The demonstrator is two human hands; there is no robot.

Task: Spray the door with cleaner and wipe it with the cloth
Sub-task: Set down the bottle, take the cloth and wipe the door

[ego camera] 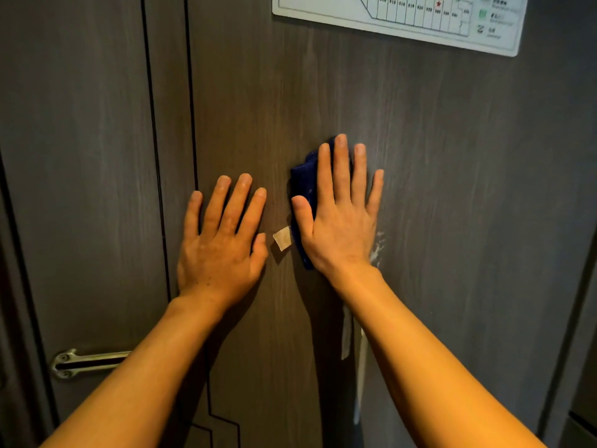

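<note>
The dark grey wood-grain door (452, 173) fills the view. My right hand (342, 215) lies flat on a folded dark blue cloth (303, 182) and presses it against the door, fingers spread and pointing up. A pale tag (282, 238) sticks out from the cloth's left edge. My left hand (223, 240) rests flat on the bare door just left of the cloth, holding nothing. White foam (377, 247) shows beside my right wrist, and pale wet streaks (347, 334) run down below it. No spray bottle is in view.
A white floor-plan sign (403, 17) is fixed to the door at the top right. A metal swing latch (87, 362) sits at the lower left on the frame. Dark vertical grooves (192, 108) run down the door's left part.
</note>
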